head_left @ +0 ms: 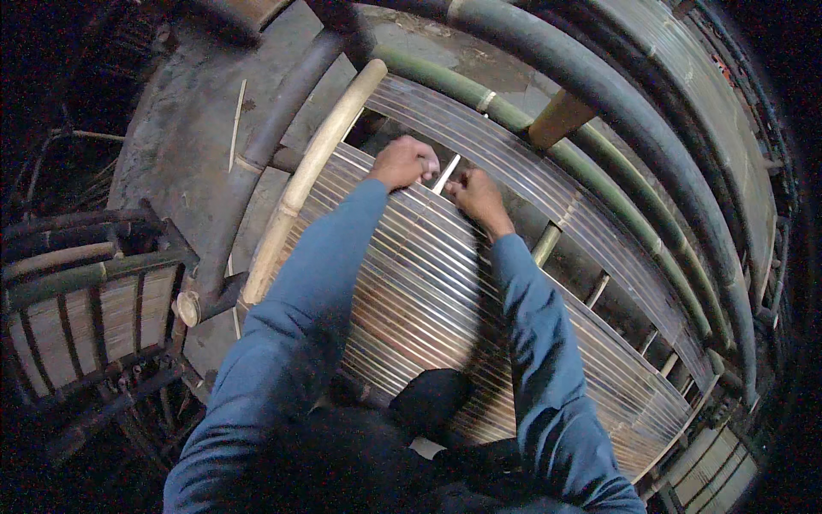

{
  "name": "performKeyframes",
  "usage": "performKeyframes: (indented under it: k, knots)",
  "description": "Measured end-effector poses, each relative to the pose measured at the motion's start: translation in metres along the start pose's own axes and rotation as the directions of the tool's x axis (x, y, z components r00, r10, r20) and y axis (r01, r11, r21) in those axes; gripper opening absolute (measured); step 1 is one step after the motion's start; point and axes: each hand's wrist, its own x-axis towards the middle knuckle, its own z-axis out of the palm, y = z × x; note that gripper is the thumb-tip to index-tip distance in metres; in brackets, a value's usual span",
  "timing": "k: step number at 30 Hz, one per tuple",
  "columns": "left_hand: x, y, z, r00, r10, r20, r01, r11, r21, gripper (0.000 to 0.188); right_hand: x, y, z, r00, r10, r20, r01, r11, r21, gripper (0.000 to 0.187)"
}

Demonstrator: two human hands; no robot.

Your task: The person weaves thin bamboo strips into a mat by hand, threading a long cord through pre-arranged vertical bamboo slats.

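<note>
Both my hands are at a long gap in a slatted bamboo surface (pixel 402 265), on either side of a pale bamboo crosspiece (pixel 446 174) that bridges the gap. My left hand (pixel 405 163) is curled closed over the gap's near edge, just left of the crosspiece. Just to the right, my right hand (pixel 478 199) has its fingers bent together in a pinch. Whatever either hand grips is too small or hidden to make out. Beyond the gap runs a second band of thin slats (pixel 479 137).
A pale bamboo pole (pixel 300 188) borders the slats on the left. Green poles (pixel 445 81) and a thick dark pole (pixel 616 94) curve along the far side, with a short brown post (pixel 561 120) between. A bamboo frame with slats (pixel 94 313) stands at left. Concrete floor (pixel 193 128) lies beyond.
</note>
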Motion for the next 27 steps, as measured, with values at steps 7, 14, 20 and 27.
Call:
performKeyframes:
  k: [7,14,20,27]
  knots:
    - [-0.013,0.002,-0.010,0.995,0.096,-0.032,-0.099,0.866,-0.490,0.015,-0.041,-0.016,-0.055,0.960,0.058,0.273,-0.275,0.032,0.961,0.030]
    - [-0.006,-0.016,-0.018,0.989,0.143,0.035,-0.116,0.903,-0.414,0.014,-0.036,-0.074,-0.032,0.994,-0.092,-0.054,0.107,0.881,0.460,0.043]
    - [-0.007,0.004,-0.011,0.982,0.158,0.100,-0.111,0.923,-0.368,0.016,-0.024,-0.052,-0.023,0.961,-0.183,-0.205,0.192,0.981,0.027,0.019]
    - [-0.005,-0.004,-0.009,0.947,0.268,0.179,-0.265,0.963,-0.041,0.019,-0.122,-0.030,-0.076,0.879,-0.376,-0.294,0.381,0.924,-0.041,0.015]
